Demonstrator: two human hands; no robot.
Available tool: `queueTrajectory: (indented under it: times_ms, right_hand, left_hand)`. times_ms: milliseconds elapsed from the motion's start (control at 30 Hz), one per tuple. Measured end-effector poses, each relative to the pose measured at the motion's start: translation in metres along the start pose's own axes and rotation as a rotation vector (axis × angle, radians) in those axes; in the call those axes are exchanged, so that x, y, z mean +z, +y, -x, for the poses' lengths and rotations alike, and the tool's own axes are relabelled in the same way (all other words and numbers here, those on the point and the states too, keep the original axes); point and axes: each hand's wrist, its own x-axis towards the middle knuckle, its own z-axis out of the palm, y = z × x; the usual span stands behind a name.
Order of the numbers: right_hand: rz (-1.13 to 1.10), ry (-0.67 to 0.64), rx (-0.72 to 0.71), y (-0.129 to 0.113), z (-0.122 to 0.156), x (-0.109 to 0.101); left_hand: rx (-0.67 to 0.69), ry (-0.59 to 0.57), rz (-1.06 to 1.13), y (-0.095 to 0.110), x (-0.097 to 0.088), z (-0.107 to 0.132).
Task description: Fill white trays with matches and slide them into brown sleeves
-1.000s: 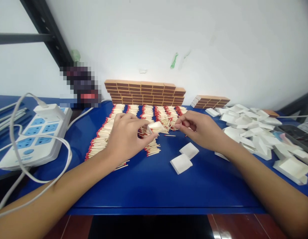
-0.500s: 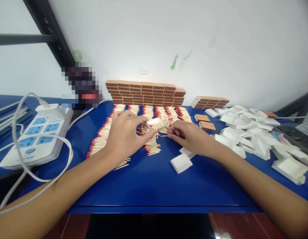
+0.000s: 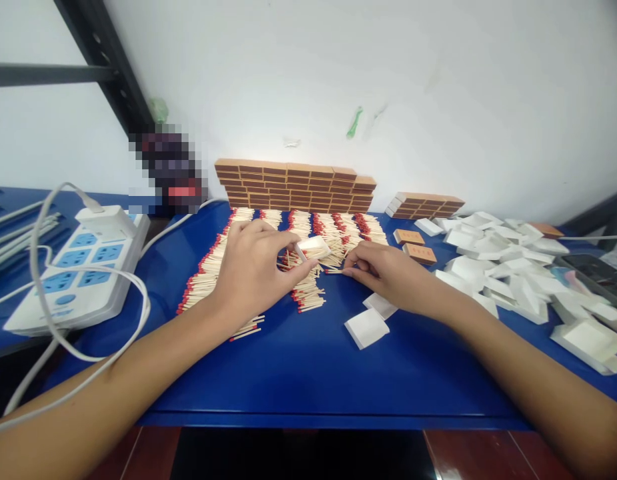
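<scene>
My left hand [image 3: 258,267] holds a white matchbox tray [image 3: 312,248] between thumb and fingers, tilted, with some red-tipped matches lying inside it. To its right, my right hand [image 3: 373,272] pinches a single match [image 3: 333,271] near its plain end, the red head pointing left toward the tray. Under and behind both hands, loose matches [image 3: 203,280] lie in rows on the blue table [image 3: 268,380]. Part of these rows is hidden by my left hand. Two white trays [image 3: 367,328] sit just below my right hand.
Finished-looking matchboxes [image 3: 298,187] are stacked along the wall, with a shorter stack [image 3: 426,205] to the right. Two orange boxes [image 3: 419,253] lie near many white trays [image 3: 508,267]. A power strip [image 3: 78,280] and white cable [image 3: 143,300] are at left, the cable crossing my left forearm.
The match at my right fingertips shows more clearly now, with its red head visible. My left hand keeps the tray in nearly the same place. The whole view has shifted slightly.
</scene>
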Motion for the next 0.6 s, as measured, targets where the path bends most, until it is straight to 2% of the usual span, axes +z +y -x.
queueTrajectory:
  times_ms: [133, 200, 300, 400, 600]
  right_hand:
    - [0.012, 0.001, -0.004, 0.004, 0.005, -0.008]
    - [0.030, 0.042, -0.007, 0.005, 0.007, -0.012]
    - [0.047, 0.134, -0.040, 0.004, 0.008, -0.016]
    - [0.033, 0.180, -0.077, -0.005, 0.008, -0.014]
    - [-0.023, 0.163, -0.158, -0.021, 0.005, -0.005]
  left_hand:
    - [0.036, -0.004, -0.019, -0.003, 0.003, 0.001]
    - [0.053, -0.007, -0.020, -0.004, 0.004, 0.002]
    - [0.095, -0.072, 0.015, -0.004, 0.005, 0.003]
    - [0.148, -0.120, 0.056, -0.002, 0.007, 0.005]
    - [0.200, -0.105, 0.138, 0.005, 0.008, 0.008]
